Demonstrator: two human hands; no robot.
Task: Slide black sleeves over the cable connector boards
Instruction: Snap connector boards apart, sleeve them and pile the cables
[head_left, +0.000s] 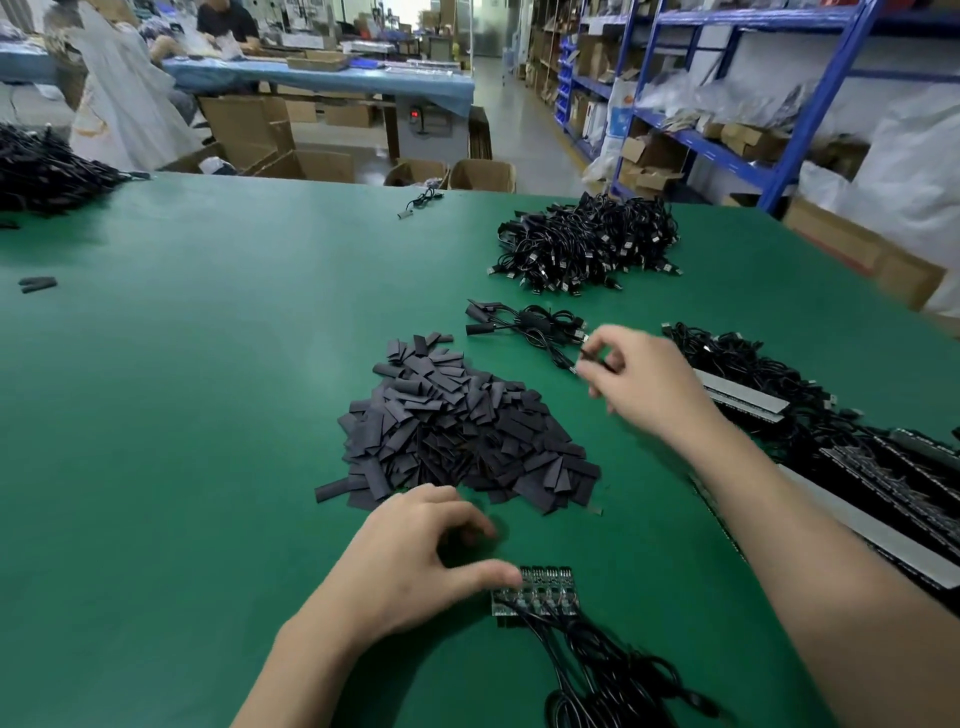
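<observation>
Cabled boards (535, 592) before sleeve pile (457, 431)

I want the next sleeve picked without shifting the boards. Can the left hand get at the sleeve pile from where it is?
Probably yes. The left hand rests on the boards, just in front of the sleeve pile, with only bare green table between them.

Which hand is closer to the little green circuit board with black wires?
Left. The left hand has its thumb touching the small green circuit board strip; the right hand is far beyond it, past the pile of black sleeves.
</observation>
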